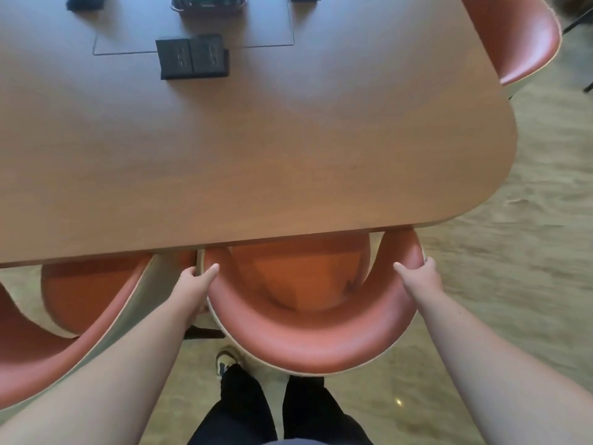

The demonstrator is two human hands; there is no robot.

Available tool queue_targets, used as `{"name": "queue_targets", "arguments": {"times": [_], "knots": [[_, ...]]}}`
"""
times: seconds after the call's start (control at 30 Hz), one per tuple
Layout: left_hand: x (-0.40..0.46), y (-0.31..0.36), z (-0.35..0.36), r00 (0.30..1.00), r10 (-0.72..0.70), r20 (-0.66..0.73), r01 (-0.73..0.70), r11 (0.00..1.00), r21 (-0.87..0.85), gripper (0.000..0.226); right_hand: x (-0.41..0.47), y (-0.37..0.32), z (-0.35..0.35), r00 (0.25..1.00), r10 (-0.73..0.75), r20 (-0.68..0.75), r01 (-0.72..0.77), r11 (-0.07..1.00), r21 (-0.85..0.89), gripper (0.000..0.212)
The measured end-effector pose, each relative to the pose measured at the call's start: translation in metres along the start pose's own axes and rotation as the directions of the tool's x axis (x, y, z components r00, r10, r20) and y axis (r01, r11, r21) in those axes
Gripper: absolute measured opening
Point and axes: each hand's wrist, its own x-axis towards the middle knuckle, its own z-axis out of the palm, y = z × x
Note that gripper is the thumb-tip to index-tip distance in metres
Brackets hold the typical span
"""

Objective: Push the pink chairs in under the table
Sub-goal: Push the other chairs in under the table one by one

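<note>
At the near edge of the bench, towards its rounded right corner, we have the pink chair squarely in front of us, its seat already partly tucked beneath the top while the curved back is clear of the edge. Our left hand grips the left arm of the shell, thumb inside the curve and fingers wrapped round the outer rim; our right hand holds the right arm the same way, thumb laid inside and fingers curled over the outside. Holding both sides evenly looks like the sensible way to keep the chair straight as it goes under, so it does not swing into its neighbour. That second pink chair sits just beside it on the left, also half under the near edge. A third chair waits by the far right corner. Out on the top, black boxes lie near the far edge. We judge this push well along, with a little travel left.
</note>
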Motion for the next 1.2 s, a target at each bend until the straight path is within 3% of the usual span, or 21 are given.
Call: {"name": "queue_targets", "arguments": {"times": [0.1,0.2,0.33,0.63,0.9,1.2], "knots": [[0.029,0.002,0.015,1.0,-0.007,-0.008,0.008,0.997,0.072,0.092,0.033,0.002,0.007,0.998,0.054,0.007,-0.054,0.998,-0.037,0.09],[0.057,-0.001,0.025,0.997,-0.056,-0.045,0.057,0.998,0.036,0.09,0.061,0.008,0.01,0.998,0.07,0.005,-0.07,0.997,-0.038,0.092],[0.079,0.0,0.028,0.996,-0.084,-0.041,0.084,0.996,-0.018,0.069,0.081,0.009,0.011,0.997,0.078,0.022,-0.078,0.997,-0.001,0.072],[0.082,-0.003,0.026,0.994,-0.019,-0.104,0.023,0.999,0.041,0.048,0.075,0.007,0.011,1.0,-0.011,-0.028,0.012,1.0,0.018,0.036],[0.076,-0.016,0.002,0.989,0.045,-0.142,-0.026,0.991,0.132,0.035,0.053,0.015,0.023,0.997,-0.068,-0.038,0.069,0.997,0.018,0.027],[0.083,-0.027,-0.031,0.985,0.048,-0.166,-0.03,0.993,0.112,0.028,0.036,0.008,0.053,0.995,-0.101,-0.022,0.1,0.994,-0.045,0.026]]}}
